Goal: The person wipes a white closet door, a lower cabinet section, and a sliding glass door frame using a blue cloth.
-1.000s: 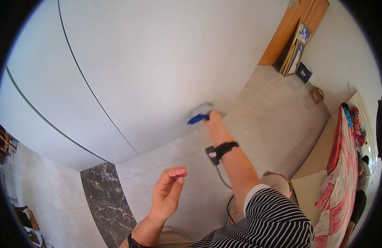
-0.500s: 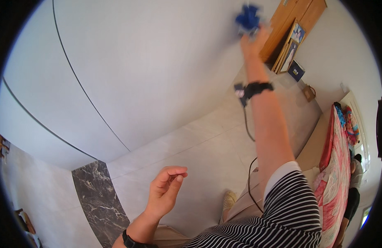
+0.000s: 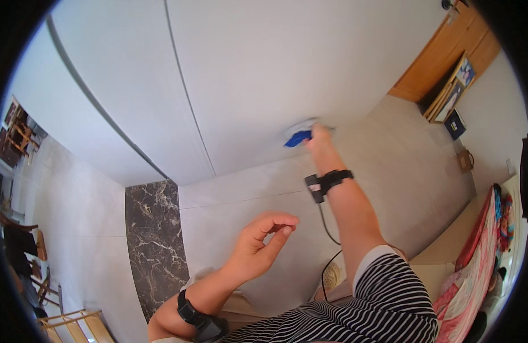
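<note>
Blue cloth (image 3: pixel 299 138), shown with a pale border, lay between 1 and 2 o'clock from the centre of the view, at the lower part of a white panel (image 3: pixel 258 86); blur left it uncertain whether all of it touched that surface. The right hand (image 3: pixel 319 137) was the nearer, its fingers closed on the cloth's inner end, although how tightly could not be told. From this grip the cloth lay toward 9 o'clock. Its long axis ran roughly from 8 to 2 o'clock, the free blue end pointing to 8. The left hand (image 3: pixel 264 243) stood well apart, toward 7 o'clock from the right, half curled, with a small gap between thumb and fingertips and nothing visible in its hold. A dark marbled strip (image 3: pixel 155 246) crossed the pale floor (image 3: pixel 235 194) at about 8 o'clock from the right hand.
</note>
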Demonstrator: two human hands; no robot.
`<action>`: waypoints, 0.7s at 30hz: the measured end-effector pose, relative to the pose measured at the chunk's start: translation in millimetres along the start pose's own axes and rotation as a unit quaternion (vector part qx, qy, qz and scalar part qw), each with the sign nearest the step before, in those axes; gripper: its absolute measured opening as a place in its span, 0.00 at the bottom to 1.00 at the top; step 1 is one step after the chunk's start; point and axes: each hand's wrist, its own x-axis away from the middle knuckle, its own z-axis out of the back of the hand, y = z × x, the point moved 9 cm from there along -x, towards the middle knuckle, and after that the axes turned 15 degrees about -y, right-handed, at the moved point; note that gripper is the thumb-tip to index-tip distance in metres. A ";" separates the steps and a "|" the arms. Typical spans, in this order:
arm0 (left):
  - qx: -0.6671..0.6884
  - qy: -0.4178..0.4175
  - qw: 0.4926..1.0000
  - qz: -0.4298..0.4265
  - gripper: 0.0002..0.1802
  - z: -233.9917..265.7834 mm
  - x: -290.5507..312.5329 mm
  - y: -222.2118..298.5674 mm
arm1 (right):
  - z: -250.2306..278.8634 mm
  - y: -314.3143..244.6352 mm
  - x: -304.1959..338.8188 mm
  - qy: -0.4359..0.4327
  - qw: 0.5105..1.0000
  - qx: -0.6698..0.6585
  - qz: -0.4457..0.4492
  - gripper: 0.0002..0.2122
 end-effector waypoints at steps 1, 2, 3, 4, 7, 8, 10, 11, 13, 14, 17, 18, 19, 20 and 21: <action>0.001 0.000 1.000 -0.005 0.12 1.0 -0.3 1.9 | -5.5 -47.4 7.4 -0.019 0.995 -0.031 0.092 0.17; 0.005 0.002 1.000 -0.013 0.12 3.8 1.9 3.0 | -7.9 -93.9 24.0 0.001 0.988 0.054 0.144 0.17; 0.009 0.005 1.000 -0.021 0.12 6.9 4.8 3.9 | -20.4 -127.3 46.5 0.050 0.984 0.083 0.147 0.18; 0.007 0.009 1.000 -0.021 0.12 11.0 9.2 5.9 | -45.0 -161.1 69.2 0.046 0.974 0.077 0.210 0.19; 0.014 0.007 1.000 -0.015 0.12 14.3 12.9 5.3 | -79.1 -281.1 116.0 0.016 0.913 0.070 0.402 0.19; 0.018 0.004 1.000 -0.010 0.12 12.7 10.6 3.0 | -81.6 -326.8 121.0 -0.019 0.874 0.076 0.479 0.19; 0.036 -0.023 0.999 -0.014 0.12 3.2 -1.1 0.5 | -69.8 -430.8 127.6 -0.150 0.732 0.134 0.651 0.19; 0.051 -0.035 0.998 -0.018 0.12 -1.9 -6.5 0.2 | -55.7 -466.2 120.3 -0.226 0.704 0.110 0.664 0.20; 0.054 -0.019 0.998 -0.012 0.12 4.3 -4.1 -0.6 | -64.0 -444.5 83.5 -0.315 0.759 -0.166 0.545 0.22; 0.048 -0.014 0.999 -0.015 0.12 6.6 -3.1 0.0 | -61.8 -419.6 116.5 -0.097 0.672 0.089 0.729 0.21; 0.020 0.006 1.000 -0.003 0.11 14.6 7.4 5.6 | -90.9 -258.5 124.6 0.121 0.564 0.366 0.731 0.24; 0.017 -0.010 1.000 0.001 0.11 8.0 3.8 5.6 | -67.9 -229.2 98.0 0.131 0.589 0.388 0.696 0.21; 0.012 -0.001 1.000 0.005 0.11 11.4 7.7 5.2 | -64.3 -184.2 65.4 0.085 0.713 0.369 0.590 0.18; 0.010 0.006 1.000 0.009 0.11 13.8 11.7 4.5 | -57.6 -129.0 33.0 0.052 0.824 0.347 0.445 0.15; 0.007 0.014 1.000 0.013 0.11 16.3 16.1 5.6 | -54.8 -65.1 11.4 0.031 0.894 0.334 0.297 0.12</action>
